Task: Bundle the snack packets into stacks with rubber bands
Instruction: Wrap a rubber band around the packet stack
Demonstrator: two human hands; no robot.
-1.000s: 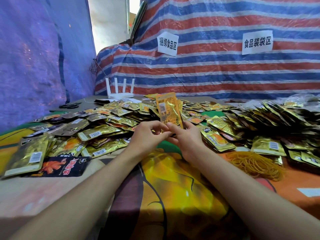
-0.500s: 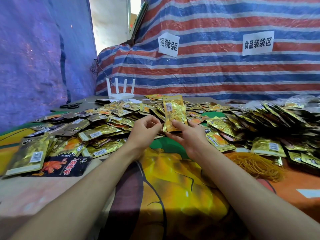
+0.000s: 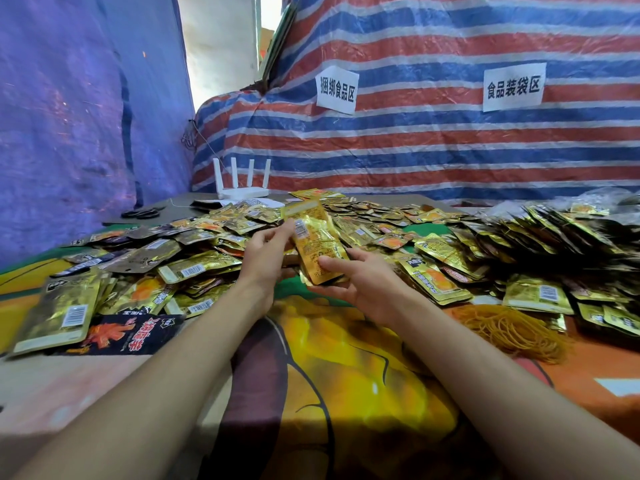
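Two hands on one stack of gold packets [image 3: 317, 244], mid-scene, held clear above the tablecloth [image 3: 346, 375]. Stack is tilted, top end leaning far-left, barcode side facing the camera.

Left hand [image 3: 265, 258]: fingertips pinch the stack's left edge by the barcode.

Right hand [image 3: 367, 289]: palm up under the near end, thumb clamped on the front face, fingers under it.

Can't tell if a band is on the stack.

Rubber bands [image 3: 512, 329]: loose orange heap on the cloth, near right, well apart from both hands.

Loose packets [image 3: 194, 268] are spread flat across the left and far side of the table. A denser pile [image 3: 561, 244] is heaped on the right. One black packet with red print [image 3: 121, 336] lies near left, just beside a large gold packet [image 3: 62, 313].

White router [image 3: 242, 188] with four antennas stands at the far edge, scissors [image 3: 142, 213] to its left. Striped tarp [image 3: 415, 150] behind carries two paper signs [image 3: 336, 90].
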